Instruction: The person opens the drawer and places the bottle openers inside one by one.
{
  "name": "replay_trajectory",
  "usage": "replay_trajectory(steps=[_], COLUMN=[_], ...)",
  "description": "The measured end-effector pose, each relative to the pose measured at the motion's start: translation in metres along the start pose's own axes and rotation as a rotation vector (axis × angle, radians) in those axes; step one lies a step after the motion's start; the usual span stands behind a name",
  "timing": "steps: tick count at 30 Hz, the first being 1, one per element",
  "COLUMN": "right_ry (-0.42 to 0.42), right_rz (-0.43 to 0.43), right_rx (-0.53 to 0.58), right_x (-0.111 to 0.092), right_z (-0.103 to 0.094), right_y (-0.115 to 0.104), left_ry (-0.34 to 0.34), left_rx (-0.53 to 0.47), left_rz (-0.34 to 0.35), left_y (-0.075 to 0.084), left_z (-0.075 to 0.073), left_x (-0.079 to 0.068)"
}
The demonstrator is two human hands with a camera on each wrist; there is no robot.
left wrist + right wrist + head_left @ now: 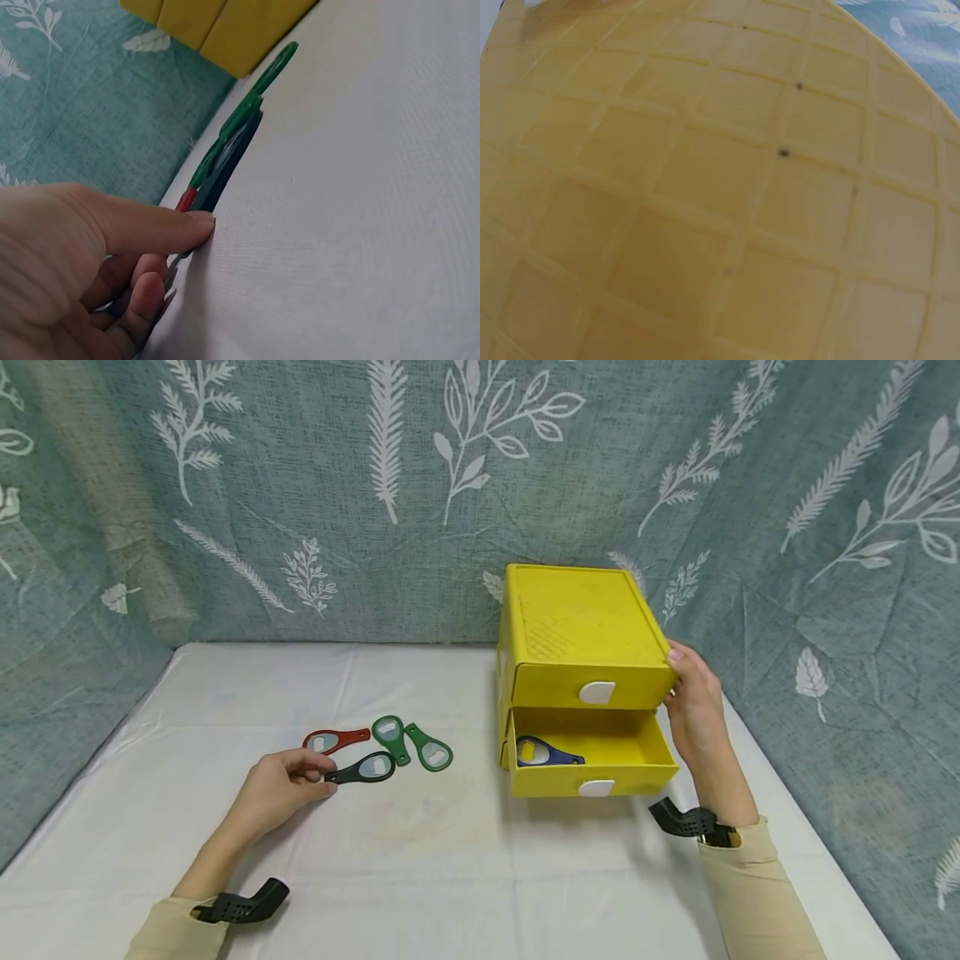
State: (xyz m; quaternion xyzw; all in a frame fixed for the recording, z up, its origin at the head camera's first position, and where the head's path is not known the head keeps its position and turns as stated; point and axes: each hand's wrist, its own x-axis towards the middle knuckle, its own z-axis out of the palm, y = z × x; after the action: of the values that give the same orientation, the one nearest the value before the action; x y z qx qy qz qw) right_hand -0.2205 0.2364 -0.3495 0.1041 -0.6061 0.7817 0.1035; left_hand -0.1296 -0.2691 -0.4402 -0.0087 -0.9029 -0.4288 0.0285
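Looking from head: left hand pinches the dark opener by its handle; right hand steadies the yellow drawer box, fingers relaxed on its side.
Left wrist: thumb presses the handle flat on the table.
Right wrist: only yellow grid wall, so the hold is hidden.

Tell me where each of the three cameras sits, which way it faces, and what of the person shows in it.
Head: worn high, looking forward and down at the white table; both forearms, left hand pinching the black opener, right hand against the yellow drawer box.
Left wrist: low by the table, facing along the openers; thumb and curled fingers show.
Right wrist: pressed close, facing the box's gridded side wall; no body visible.
Shared: head and left wrist both show the openers and yellow box.
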Motion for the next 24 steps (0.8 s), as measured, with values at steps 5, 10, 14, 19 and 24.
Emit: replay_trajectory(steps=[5,10,14,19,24], right_ry=[-0.004,-0.005,-0.005,-0.003,-0.001], right_rz=[0.002,0.002,0.001,0.0,0.002], right_rx=[-0.005,-0.001,-0.001,-0.006,-0.004], right_x=[-0.0004,0.0005,0.0011,0.0011,0.0002], right_z=[0.0002,0.001,0.0012,0.0007,0.0006], right_y=[-0.0003,-0.0004,-0.0003,0.0001,-0.0001], left_ry=[0.003,-0.001,0.002,0.006,0.018], left_rx=[0.015,0.031,0.042,0.055,0.016], left_rz=[0.05,0.094,0.119,0.154,0.187], left_y=[-0.0002,-0.0005,-0.0036,-0.0071,-0.0083], left_z=[0.0005,0.0006,0.0021,0.0043,0.006], left_x=[-0.0003,-0.0001,0.0006,0.0009,0.0012])
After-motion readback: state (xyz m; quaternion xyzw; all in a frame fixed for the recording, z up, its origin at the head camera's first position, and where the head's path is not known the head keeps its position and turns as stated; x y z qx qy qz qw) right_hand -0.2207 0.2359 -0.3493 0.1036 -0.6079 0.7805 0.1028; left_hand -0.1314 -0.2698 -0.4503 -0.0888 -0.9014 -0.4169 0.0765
